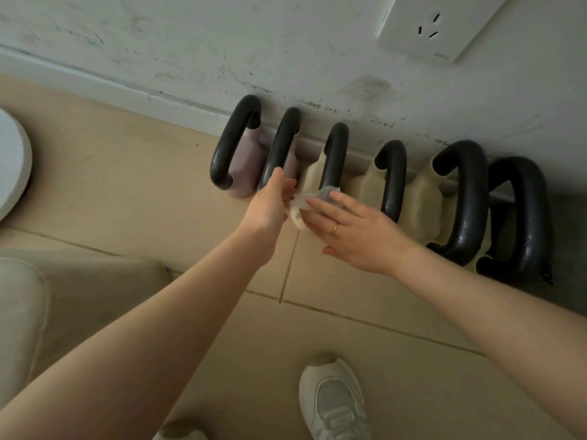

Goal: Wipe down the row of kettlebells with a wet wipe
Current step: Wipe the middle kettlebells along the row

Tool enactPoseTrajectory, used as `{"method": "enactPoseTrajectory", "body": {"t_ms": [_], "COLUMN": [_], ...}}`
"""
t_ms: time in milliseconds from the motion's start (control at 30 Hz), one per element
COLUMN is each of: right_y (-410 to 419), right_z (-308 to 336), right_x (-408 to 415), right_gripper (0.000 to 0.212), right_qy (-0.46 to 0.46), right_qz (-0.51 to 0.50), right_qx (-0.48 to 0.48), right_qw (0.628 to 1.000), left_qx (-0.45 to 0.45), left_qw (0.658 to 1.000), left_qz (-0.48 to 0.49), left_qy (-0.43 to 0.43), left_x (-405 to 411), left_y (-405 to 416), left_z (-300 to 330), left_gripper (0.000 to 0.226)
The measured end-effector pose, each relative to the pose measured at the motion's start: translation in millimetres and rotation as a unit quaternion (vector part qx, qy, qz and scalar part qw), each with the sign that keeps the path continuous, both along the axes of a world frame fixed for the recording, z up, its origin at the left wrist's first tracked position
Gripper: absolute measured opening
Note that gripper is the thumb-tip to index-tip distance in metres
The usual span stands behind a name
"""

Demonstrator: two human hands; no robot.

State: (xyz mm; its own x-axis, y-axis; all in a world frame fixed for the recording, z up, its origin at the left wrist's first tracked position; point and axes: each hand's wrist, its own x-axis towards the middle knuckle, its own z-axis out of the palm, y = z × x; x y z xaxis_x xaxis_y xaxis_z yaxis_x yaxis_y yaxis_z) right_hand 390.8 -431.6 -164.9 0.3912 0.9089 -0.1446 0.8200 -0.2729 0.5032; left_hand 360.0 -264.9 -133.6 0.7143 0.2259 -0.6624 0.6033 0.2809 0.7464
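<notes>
Several kettlebells with black handles stand in a row against the wall: two pink ones (244,160) at the left, cream ones (422,198) in the middle, a dark one (521,214) at the right. A white wet wipe (303,201) lies against the third kettlebell (335,154), a cream one. My right hand (352,230) presses the wipe onto its body with flat fingers. My left hand (270,208) rests at the lower end of the second kettlebell's handle (281,144) and touches the wipe's left edge.
A socket plate (435,27) is on the scuffed white wall above the row. A white round object (12,160) sits at the left edge, a beige cushion (47,306) lower left. My white shoe (333,401) stands on the tan tile floor.
</notes>
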Motion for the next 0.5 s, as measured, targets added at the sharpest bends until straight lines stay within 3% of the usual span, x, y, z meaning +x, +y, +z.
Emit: {"method": "enactPoseTrajectory", "body": {"t_ms": [133,267,400,500], "right_y": [3,3,14,25], "right_z": [1,-2,20,27], "right_x": [-8,-11,13,26], "right_gripper": [0.056,0.063,0.060,0.051], "right_qy": [0.049,0.116,0.221,0.278], "right_qz": [-0.060,-0.093,-0.214,-0.243], "right_qx": [0.076,0.103,0.230,0.268], "right_qw": [0.994,0.983,0.923,0.890], "left_qx": [-0.014,0.036,0.063,0.050], "left_qw": [1.000,0.999,0.997,0.998], "left_qz": [0.003,-0.003,-0.022,-0.039], "left_qy": [0.006,0.011,0.027,0.029], "left_x": [0,3,2,1], "left_y": [-6,-9,-12,-16], "left_z": [1,4,3,4], "left_gripper": [0.037,0.033,0.041,0.040]}}
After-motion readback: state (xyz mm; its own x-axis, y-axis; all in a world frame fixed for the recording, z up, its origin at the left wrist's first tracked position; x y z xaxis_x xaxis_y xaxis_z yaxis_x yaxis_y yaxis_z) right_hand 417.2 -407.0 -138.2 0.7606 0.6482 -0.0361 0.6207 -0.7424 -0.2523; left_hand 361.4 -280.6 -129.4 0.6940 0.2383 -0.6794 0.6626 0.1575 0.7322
